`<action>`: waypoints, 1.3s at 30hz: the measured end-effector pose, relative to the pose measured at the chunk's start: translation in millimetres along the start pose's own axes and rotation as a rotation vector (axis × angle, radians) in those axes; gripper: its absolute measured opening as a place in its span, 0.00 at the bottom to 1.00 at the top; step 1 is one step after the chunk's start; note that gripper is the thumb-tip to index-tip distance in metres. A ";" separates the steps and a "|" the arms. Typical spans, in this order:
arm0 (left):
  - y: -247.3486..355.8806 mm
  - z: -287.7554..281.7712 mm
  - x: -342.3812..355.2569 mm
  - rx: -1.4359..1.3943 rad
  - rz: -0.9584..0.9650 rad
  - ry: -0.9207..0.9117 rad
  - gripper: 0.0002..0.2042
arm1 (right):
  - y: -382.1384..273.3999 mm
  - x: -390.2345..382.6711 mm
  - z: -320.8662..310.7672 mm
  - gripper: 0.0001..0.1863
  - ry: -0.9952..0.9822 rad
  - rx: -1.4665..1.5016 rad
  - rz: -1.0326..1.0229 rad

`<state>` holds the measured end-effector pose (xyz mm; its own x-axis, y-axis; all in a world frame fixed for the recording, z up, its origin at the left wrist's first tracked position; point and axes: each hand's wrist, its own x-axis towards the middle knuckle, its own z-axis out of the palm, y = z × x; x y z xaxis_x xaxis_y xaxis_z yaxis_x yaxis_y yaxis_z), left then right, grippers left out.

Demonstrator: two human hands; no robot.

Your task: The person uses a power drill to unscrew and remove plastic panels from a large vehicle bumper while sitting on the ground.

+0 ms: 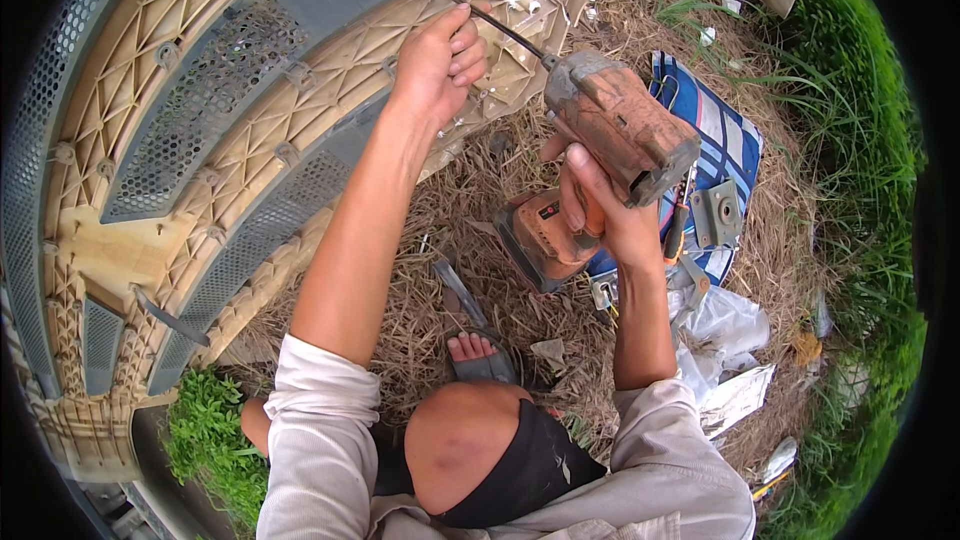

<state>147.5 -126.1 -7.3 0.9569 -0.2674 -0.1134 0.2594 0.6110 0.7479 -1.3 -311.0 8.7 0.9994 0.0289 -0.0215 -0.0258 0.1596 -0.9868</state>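
My right hand grips a worn, dusty orange cordless drill by its handle, battery at the bottom, with a long thin black bit pointing up and left. My left hand is closed with thumb and forefinger around the bit's far end, against the back of a large beige ribbed plastic panel. Dark perforated mesh inserts are set into that panel, and white flaky marks show near where the bit meets it. Whether the tip is seated in a fastener is too small to tell.
A blue striped bag with tools and a metal bracket lies on dry grass at right, beside clear plastic bags and scraps. Green grass lines the far right. My bent knee and sandalled foot are below.
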 end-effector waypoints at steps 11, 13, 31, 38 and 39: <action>-15.4 -4.0 11.4 -0.349 0.112 -0.098 0.10 | -30.4 30.0 -9.2 0.17 -0.132 -0.640 -0.523; -17.1 -6.0 10.5 -0.364 0.125 -0.054 0.10 | -35.4 18.0 3.8 0.16 -0.101 -0.461 -0.120; -8.8 -2.3 9.4 -0.374 0.010 -0.043 0.18 | -27.5 -1.3 56.7 0.17 -0.007 -0.057 -0.004; -10.6 -13.2 10.1 -0.276 -0.013 0.060 0.15 | -16.8 6.5 19.1 0.19 -0.069 0.245 -0.023; -10.1 -18.9 11.6 -0.275 -0.004 0.072 0.14 | -13.7 11.2 11.2 0.19 -0.091 0.260 -0.017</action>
<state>158.5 -121.3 -28.6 0.9601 -0.2228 -0.1690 0.2793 0.7921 0.5427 9.9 -301.9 23.7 0.9937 0.1104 0.0205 -0.0265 0.4084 -0.9124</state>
